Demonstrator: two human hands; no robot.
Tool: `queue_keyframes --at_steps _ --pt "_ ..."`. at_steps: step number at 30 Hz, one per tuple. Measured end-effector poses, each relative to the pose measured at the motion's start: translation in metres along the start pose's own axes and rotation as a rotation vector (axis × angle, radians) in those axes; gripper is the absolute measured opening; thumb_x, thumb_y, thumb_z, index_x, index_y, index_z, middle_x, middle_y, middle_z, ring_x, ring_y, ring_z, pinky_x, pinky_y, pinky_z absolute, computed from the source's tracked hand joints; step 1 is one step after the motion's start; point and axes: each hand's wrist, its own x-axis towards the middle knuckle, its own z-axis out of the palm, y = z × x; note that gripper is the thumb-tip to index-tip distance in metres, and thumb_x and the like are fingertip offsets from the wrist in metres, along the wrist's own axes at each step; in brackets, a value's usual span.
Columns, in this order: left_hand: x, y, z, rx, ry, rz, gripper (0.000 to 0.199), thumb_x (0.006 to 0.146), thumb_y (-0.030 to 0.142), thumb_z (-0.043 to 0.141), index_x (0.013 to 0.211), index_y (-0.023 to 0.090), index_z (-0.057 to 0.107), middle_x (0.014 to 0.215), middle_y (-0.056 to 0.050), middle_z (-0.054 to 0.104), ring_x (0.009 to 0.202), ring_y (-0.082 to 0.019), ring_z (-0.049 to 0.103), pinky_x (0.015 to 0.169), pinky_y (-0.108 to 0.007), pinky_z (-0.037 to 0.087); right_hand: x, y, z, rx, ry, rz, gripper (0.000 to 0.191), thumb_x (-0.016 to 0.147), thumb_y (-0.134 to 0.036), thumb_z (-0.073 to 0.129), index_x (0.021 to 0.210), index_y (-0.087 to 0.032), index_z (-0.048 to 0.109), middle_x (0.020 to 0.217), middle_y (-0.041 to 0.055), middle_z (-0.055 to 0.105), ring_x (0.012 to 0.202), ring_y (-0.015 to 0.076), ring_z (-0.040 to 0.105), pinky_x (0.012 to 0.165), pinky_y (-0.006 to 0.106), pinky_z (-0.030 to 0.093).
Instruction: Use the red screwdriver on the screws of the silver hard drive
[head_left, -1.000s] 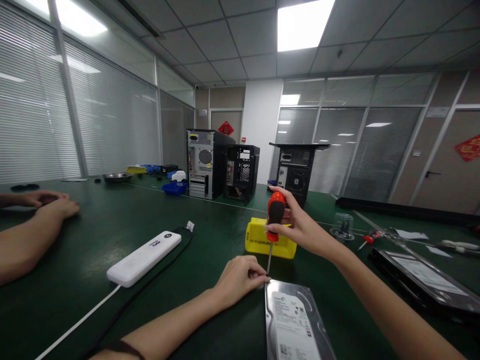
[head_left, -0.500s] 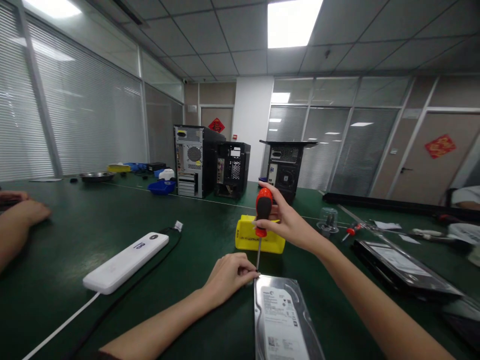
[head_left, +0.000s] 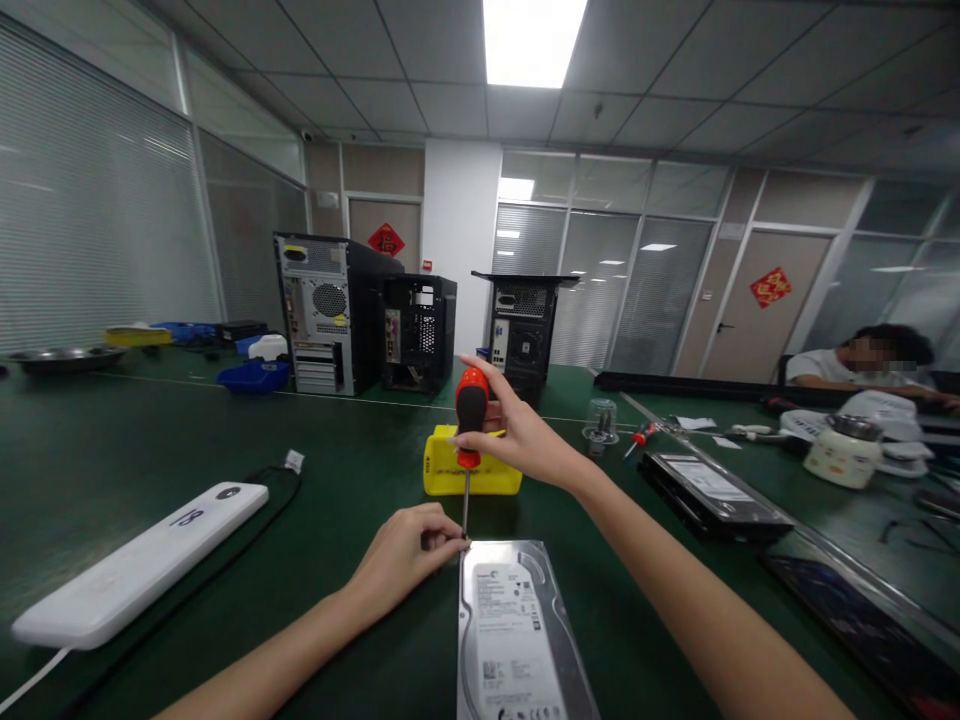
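My right hand [head_left: 517, 430] is closed around the red and black handle of a screwdriver [head_left: 472, 415], which stands nearly upright. The shaft points down at the far left corner of a hard drive [head_left: 514, 625] lying label up on the green table. My left hand [head_left: 412, 550] rests on the table with thumb and forefinger pinched at that same corner, by the screwdriver's tip. Whatever sits between those fingertips is too small to make out. Just behind the screwdriver is a yellow parts bin [head_left: 495, 478].
A white power strip [head_left: 142, 565] lies left. Computer cases [head_left: 330, 315] stand at the back. On the right are another hard drive [head_left: 712, 490], a second screwdriver [head_left: 641, 436], a clear cup [head_left: 601, 422] and a cream jar [head_left: 844, 452]. A person [head_left: 862, 360] sits at the far right.
My view has turned to the right, so the scene sits further left. Another person's hands at the left have gone out of view. Both my hands keep the same pose around the screwdriver and drive corner.
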Motion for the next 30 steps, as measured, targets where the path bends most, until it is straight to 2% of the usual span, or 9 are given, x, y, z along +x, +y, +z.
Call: queue_keyframes --at_steps 5,13,30 --pt "0.0009 -0.0002 0.0006 -0.010 -0.006 0.003 0.023 0.082 0.036 0.057 0.084 0.018 0.071 0.071 -0.001 0.057 0.063 -0.013 0.051 0.058 -0.021 0.035 0.0011 0.0019 -0.0010 0.002 0.000 -0.031 0.080 0.075 -0.023 0.064 0.140 -0.032 0.017 0.084 -0.0006 0.046 0.073 0.0134 0.058 0.072 0.034 0.055" --pt "-0.0016 -0.0012 -0.0021 -0.089 -0.038 -0.014 0.024 0.083 0.034 0.056 0.088 0.018 0.072 0.074 -0.002 0.059 0.065 -0.014 0.054 0.059 -0.022 0.037 0.0009 0.0036 -0.0016 -0.001 0.009 -0.030 0.082 0.074 -0.025 0.066 0.140 -0.031 0.017 0.085 -0.0001 0.048 0.073 0.0137 0.058 0.072 0.034 0.055" --pt "-0.0030 -0.0029 -0.0041 -0.269 -0.069 -0.060 0.031 0.084 0.037 0.053 0.090 0.014 0.072 0.076 -0.002 0.055 0.054 -0.010 0.052 0.052 -0.021 0.040 0.0003 0.0059 -0.0026 -0.009 0.012 0.001 0.084 0.075 -0.018 0.064 0.141 -0.033 0.015 0.084 -0.0010 0.050 0.075 0.0154 0.061 0.077 0.038 0.054"
